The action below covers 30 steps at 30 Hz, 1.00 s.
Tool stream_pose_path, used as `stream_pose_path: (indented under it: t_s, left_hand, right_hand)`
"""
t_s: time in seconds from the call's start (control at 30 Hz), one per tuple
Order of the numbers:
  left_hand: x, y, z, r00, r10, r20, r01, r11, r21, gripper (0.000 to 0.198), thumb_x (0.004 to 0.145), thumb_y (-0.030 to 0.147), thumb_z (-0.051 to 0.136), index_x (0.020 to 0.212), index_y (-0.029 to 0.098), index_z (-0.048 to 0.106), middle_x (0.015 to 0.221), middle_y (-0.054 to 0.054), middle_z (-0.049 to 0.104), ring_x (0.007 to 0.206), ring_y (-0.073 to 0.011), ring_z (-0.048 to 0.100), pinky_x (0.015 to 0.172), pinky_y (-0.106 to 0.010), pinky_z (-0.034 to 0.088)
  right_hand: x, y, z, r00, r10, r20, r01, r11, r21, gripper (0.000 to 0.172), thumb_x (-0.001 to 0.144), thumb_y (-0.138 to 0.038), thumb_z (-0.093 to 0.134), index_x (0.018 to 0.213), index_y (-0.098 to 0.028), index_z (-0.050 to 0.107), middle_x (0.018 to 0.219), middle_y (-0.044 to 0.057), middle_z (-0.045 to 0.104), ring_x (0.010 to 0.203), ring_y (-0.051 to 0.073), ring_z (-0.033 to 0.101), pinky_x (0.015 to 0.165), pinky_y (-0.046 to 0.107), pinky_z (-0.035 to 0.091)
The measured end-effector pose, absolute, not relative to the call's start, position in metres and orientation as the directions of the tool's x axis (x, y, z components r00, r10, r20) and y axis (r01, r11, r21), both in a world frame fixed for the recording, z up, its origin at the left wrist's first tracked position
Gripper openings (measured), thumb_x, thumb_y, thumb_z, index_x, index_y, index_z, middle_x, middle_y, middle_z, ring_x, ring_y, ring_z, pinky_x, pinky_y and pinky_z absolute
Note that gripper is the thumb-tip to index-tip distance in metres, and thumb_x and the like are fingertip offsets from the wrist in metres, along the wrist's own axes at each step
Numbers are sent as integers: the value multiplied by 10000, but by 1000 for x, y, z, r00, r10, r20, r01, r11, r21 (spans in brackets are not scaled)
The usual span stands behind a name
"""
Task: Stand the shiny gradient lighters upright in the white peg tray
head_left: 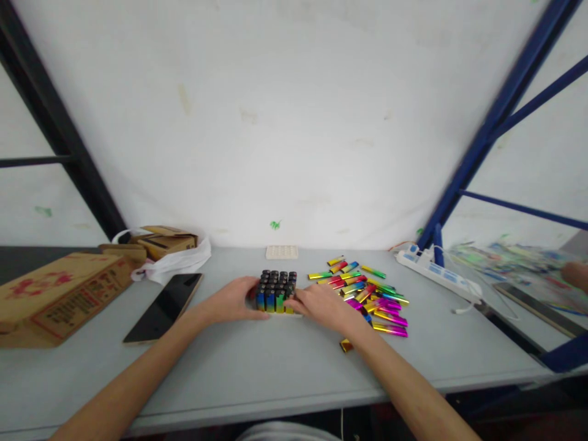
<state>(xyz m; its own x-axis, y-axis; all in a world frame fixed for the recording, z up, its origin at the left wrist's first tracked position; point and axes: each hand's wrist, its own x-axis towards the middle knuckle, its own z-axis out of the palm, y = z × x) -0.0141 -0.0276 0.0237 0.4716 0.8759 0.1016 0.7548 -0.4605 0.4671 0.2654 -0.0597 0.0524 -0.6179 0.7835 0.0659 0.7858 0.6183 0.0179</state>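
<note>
A block of upright lighters (275, 288) with black tops and shiny blue, green and yellow bodies stands in rows in a low white tray (280, 315). My left hand (236, 300) is wrapped round the tray's left side, thumb along the front edge and fingers behind. At the front right corner, my right hand (316, 303) has its fingers closed on a lighter in the front row; part of that lighter is hidden. To the right lies a heap of loose lighters (362, 291) in metallic yellow, magenta, red, green and blue. One loose lighter (346, 345) lies under my right forearm.
A white gridded tray (282, 252) lies by the wall. On the left are a dark phone-like slab (163, 308), a cardboard box (64, 297) and a white plastic bag (184, 260). A power strip (438, 274) lies at right, near another person's hand (576, 274).
</note>
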Motion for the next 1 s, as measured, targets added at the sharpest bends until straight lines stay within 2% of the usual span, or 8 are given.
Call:
stream_pose_path:
  t_s: [0.1,0.2,0.3,0.4,0.5,0.63,0.87,1.0]
  left_hand:
    - [-12,-29,27,470,880,68,776,-449,443,597,682,611,839,1096,199,716,1093,-90,793,982,-326,718,860,-374,562]
    - [-11,-31,30,469,881,65,773,-445,451,586,677,615,832,1082,207,716,1083,-88,795,994,-335,718,849,-374,567]
    - [-11,-31,31,478,876,59,777,-453,438,584,683,632,829,1044,189,712,1053,-103,787,959,-335,717,850,-394,564]
    - [-12,-30,30,488,870,63,773,-465,432,585,703,644,819,1044,181,710,1043,-108,782,932,-329,710,846,-406,562]
    - [-12,-29,29,486,871,74,769,-466,437,602,688,647,829,1049,179,714,1049,-116,784,945,-340,707,841,-409,561]
    - [-10,-29,30,493,867,73,760,-470,450,579,690,649,822,1031,192,716,1026,-94,784,935,-327,712,825,-382,559]
    - [-10,-31,29,502,860,91,744,-483,462,576,709,613,822,1073,178,727,1070,-116,789,957,-341,720,849,-394,562]
    - [-10,-32,31,515,852,95,737,-496,460,613,723,623,824,1109,158,725,1075,-125,782,948,-342,710,864,-417,558]
  right_hand:
    - [267,-57,49,-637,767,79,765,642,-57,599,1101,-634,434,1007,-165,794,886,131,799,821,244,750,724,277,467]
    - [284,-45,50,-599,786,154,769,618,-164,598,1078,-673,460,918,-189,772,827,95,775,763,221,715,695,275,437]
    - [314,-25,48,-460,850,258,840,511,-184,510,1151,-496,398,965,-180,752,867,107,767,818,227,709,764,295,455]
    - [344,-1,41,-324,900,290,894,392,-217,274,1120,-253,480,1142,-152,734,1090,135,770,1009,231,709,912,304,476]
    - [364,20,32,-203,944,260,946,258,-197,311,1050,-105,496,1282,-95,703,1291,202,709,1199,254,660,1049,334,456]
    - [373,38,23,-291,946,142,930,314,-191,346,985,-20,502,1213,-97,751,1339,182,705,1245,230,646,1118,320,433]
    - [381,44,20,-333,935,120,915,351,-201,211,989,-161,644,1142,-157,789,1345,149,699,1183,224,667,1072,322,472]
    - [383,40,23,-273,935,226,916,324,-234,280,1093,-289,519,1167,-155,753,1210,149,747,1070,220,694,999,321,487]
